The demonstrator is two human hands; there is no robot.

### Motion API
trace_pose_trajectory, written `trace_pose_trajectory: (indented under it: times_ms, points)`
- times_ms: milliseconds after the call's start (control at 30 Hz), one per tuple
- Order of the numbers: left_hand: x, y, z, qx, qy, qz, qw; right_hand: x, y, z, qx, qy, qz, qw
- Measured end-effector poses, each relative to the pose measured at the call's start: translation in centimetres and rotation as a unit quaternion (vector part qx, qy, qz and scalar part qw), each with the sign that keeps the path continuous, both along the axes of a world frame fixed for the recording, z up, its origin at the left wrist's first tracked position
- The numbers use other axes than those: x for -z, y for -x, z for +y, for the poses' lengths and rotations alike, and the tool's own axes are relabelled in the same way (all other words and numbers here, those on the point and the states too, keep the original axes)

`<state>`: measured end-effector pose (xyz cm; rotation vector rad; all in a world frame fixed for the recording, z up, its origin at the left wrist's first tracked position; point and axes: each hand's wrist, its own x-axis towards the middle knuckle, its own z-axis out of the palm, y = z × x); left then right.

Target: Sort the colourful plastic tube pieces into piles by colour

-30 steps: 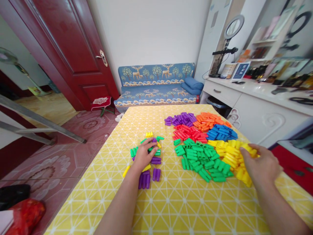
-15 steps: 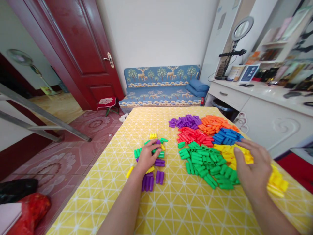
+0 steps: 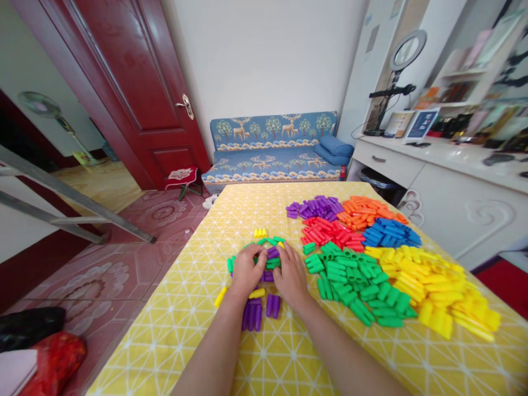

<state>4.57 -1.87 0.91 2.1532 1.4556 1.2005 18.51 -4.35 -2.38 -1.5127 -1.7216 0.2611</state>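
My left hand (image 3: 247,269) is over the left part of a small arrangement of plastic tube pieces, its thumb and fingers curled together; what they hold is hidden. Close beside it, my right hand (image 3: 291,274) has its fingertips at a yellow tube piece (image 3: 281,245) and looks closed on it. A purple piece (image 3: 273,252) shows between the hands. Around them lie green pieces (image 3: 273,264), three yellow pieces (image 3: 259,232) in a row, a purple pair (image 3: 273,306), a purple group (image 3: 251,317) and a slanted yellow piece (image 3: 220,297).
To the right are sorted piles: green (image 3: 350,275), yellow (image 3: 437,286), blue (image 3: 390,232), red (image 3: 330,234), orange (image 3: 369,212) and purple (image 3: 317,208). A patterned yellow cloth (image 3: 165,330) covers the table. A blue sofa (image 3: 272,157) stands beyond, a white cabinet (image 3: 445,192) at right.
My right hand has moved left from the yellow pile to the arrangement beside my left hand. My left hand stays over the arrangement, its fingers drawn in more.
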Motion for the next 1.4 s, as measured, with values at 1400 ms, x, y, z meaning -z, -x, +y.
trace_pose_trajectory:
  times_ms: [1400]
  points:
    - [0.4,1.2,0.7,-0.120,-0.054,-0.129,0.983,-1.8,-0.4,-0.8,-0.174,0.001,0.096,0.980]
